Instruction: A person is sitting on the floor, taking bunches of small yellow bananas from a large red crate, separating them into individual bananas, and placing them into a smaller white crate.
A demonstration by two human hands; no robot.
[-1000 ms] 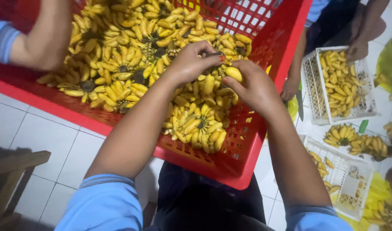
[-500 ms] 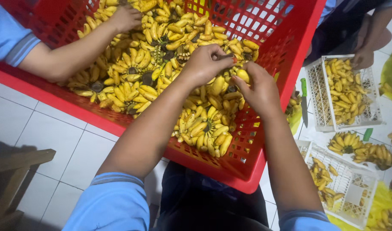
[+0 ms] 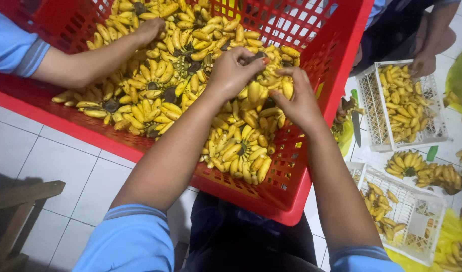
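A big red plastic crate (image 3: 286, 194) holds several bunches of small yellow bananas (image 3: 241, 151). My left hand (image 3: 233, 70) is closed around the dark stem end of one banana bunch (image 3: 258, 93) near the crate's right side. My right hand (image 3: 296, 98) grips the same bunch from the right, fingers curled over its bananas. Both my forearms reach in from the bottom of the view, in blue sleeves.
Another person's arm (image 3: 89, 63) in a blue sleeve reaches into the crate from the left. At right, white baskets (image 3: 372, 108) (image 3: 417, 211) hold bananas, a knife (image 3: 355, 126) lies on the tiled floor, and a further person's hand (image 3: 423, 63) rests on a basket. A wooden stool (image 3: 19, 201) is at lower left.
My two hands have shifted slightly and tightened on the bunch. The other person's arm moved from the crate's left edge deeper in among the bananas.
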